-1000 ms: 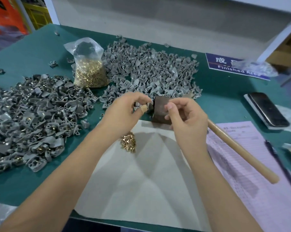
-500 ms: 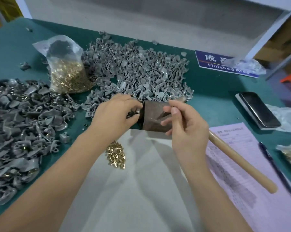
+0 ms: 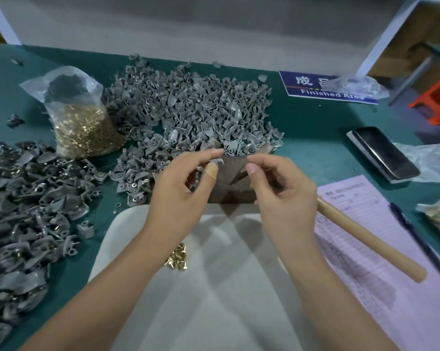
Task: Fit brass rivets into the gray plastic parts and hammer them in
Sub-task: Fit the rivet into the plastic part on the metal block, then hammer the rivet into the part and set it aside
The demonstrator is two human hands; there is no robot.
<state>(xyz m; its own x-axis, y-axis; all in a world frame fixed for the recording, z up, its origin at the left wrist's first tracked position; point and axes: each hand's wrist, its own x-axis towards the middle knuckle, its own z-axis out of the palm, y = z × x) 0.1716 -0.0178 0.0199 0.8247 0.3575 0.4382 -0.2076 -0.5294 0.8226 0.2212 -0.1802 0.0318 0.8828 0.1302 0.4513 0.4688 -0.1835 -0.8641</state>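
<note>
Both hands meet over the brown block (image 3: 229, 183) at the middle of the bench (image 3: 312, 133). The left hand (image 3: 181, 193) pinches a gray plastic part (image 3: 217, 162) between thumb and fingertips. The right hand (image 3: 282, 191) has its thumb and forefinger closed together beside it; whether a rivet sits between them I cannot tell. This looks like the fitting step, with hammering yet to come. Loose brass rivets (image 3: 177, 258) lie at six o'clock on the white sheet (image 3: 213, 300), the unworked gray pile (image 3: 193, 117) at twelve. The hammer handle (image 3: 370, 241) rests at four o'clock; next, the right hand would need to seat the part on the block and reach for it.
</note>
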